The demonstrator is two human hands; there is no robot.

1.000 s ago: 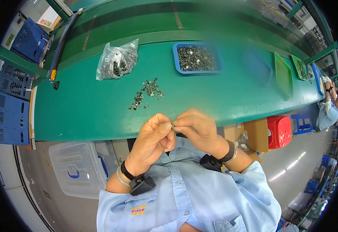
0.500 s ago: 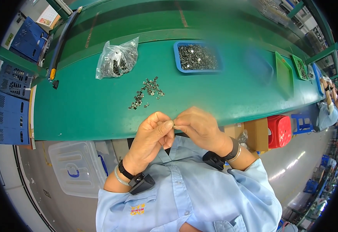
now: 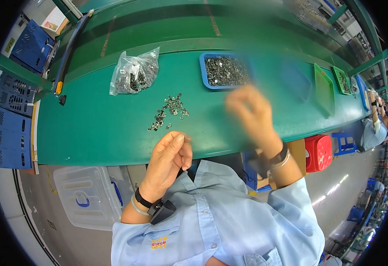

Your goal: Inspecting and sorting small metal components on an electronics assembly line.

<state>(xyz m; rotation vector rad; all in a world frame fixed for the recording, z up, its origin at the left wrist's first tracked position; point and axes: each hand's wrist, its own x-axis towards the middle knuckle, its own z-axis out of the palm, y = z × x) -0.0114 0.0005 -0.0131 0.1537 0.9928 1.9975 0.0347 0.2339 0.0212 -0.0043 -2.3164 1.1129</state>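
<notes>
My left hand (image 3: 166, 156) is over the table's near edge, thumb pressed to curled fingers. Anything between them is too small to make out. Smeared by motion, my right hand (image 3: 252, 114) is just in front of a blue tray (image 3: 203, 73) full of small metal parts (image 3: 225, 71); its fingers are too blurred to read. Beyond my left hand lies a loose scatter of small, shiny metal clips (image 3: 174, 106) on the green tabletop (image 3: 92, 128). Behind the scatter, to the left, sits a clear plastic bag (image 3: 134, 75) with more metal parts inside.
Farther right are a green tray (image 3: 324, 91) and a smaller green tray (image 3: 342, 80) of parts. Below the table stand a clear lidded bin (image 3: 87, 195), a red stool (image 3: 319, 153) and a blue stool (image 3: 344, 142). Blue crates (image 3: 11, 137) line the left. Another person (image 3: 375, 131) is at far right.
My hands were together, fingertips meeting. The right hand has since moved away, up and to the right toward the blue tray. My left hand has shifted slightly left and down.
</notes>
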